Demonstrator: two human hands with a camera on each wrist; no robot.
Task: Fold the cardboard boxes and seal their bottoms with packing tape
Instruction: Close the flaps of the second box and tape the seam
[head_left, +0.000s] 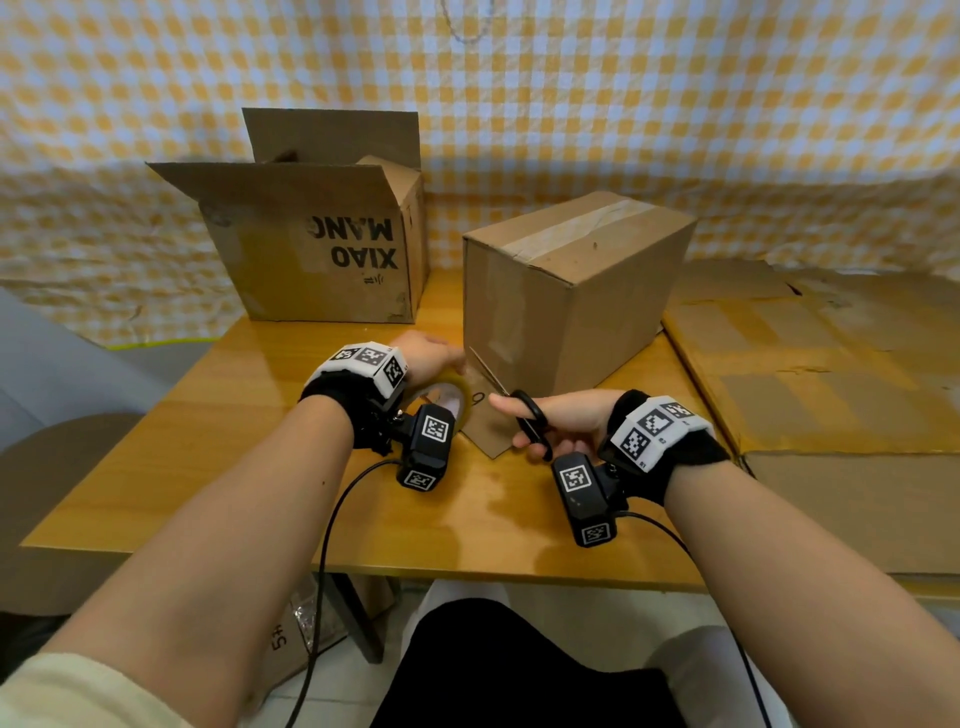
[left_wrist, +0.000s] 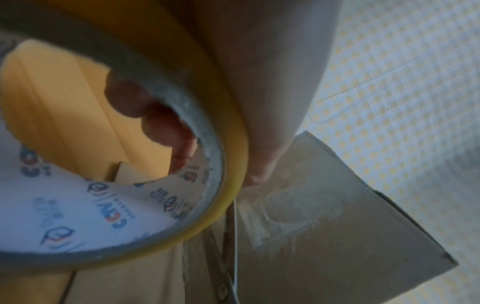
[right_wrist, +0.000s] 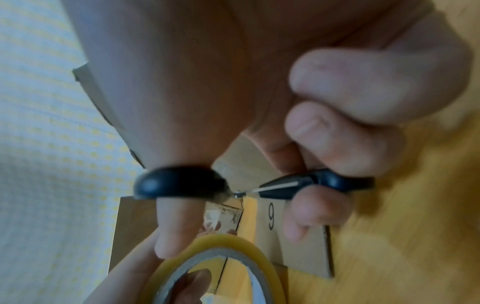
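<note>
Taping a box at frame centre

The left hand (head_left: 426, 358) grips the tape roll (head_left: 447, 397), fingers through its core; the right hand (head_left: 558, 421) holds scissors (head_left: 530, 421) against the sealed box (head_left: 571, 286) on the wooden table (head_left: 208, 441). The open box (head_left: 317, 249), upper left, probably holds nothing visible; checkered cloth (head_left: 675, 104) behind.

Head view: the left hand (head_left: 428, 358) and its wrist unit cover most of the tape roll (head_left: 451, 395); only an arc of the roll shows at centre frame. The scissors (head_left: 524, 410) blade tips lie against the sealed box (head_left: 571, 291), and whether they are parted cannot be told. The flattened cardboard (head_left: 831, 353) is cut off by the right edge.

Left wrist view: the roll is cut off at the left edge, and the print inside its core is blurred and unreadable.

Right wrist view: the roll is cut off at the bottom edge; the worktop (right_wrist: 415, 236) is blurred.
</note>
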